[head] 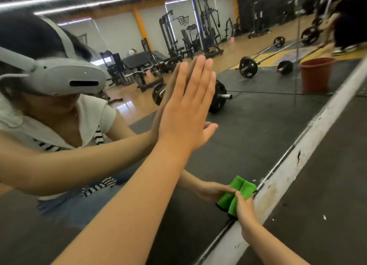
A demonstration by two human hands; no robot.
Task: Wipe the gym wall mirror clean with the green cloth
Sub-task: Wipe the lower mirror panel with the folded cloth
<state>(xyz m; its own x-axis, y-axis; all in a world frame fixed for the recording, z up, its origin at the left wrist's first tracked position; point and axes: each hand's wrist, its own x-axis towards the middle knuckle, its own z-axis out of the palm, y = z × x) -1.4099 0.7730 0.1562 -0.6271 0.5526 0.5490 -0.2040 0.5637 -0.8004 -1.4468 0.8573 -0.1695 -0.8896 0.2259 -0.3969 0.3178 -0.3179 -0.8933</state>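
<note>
While the wall mirror (258,145) reflects gym machines (174,36), barbells (247,67) and a red bucket (316,74), the left hand (186,113) presses it flat, fingers straight together; the right hand (245,207) pinches the green cloth (241,191) at its bottom edge.

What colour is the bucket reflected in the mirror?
The bucket is reddish-brown; the head view shows it best, at upper right.

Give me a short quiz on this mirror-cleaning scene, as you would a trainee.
1. True or false: the left hand lies flat against the mirror.
2. Which hand grips the green cloth? A) left hand B) right hand
3. Fill in: the cloth touches the mirror at its ____ edge.
Key: 1 true; 2 B; 3 bottom.
</note>
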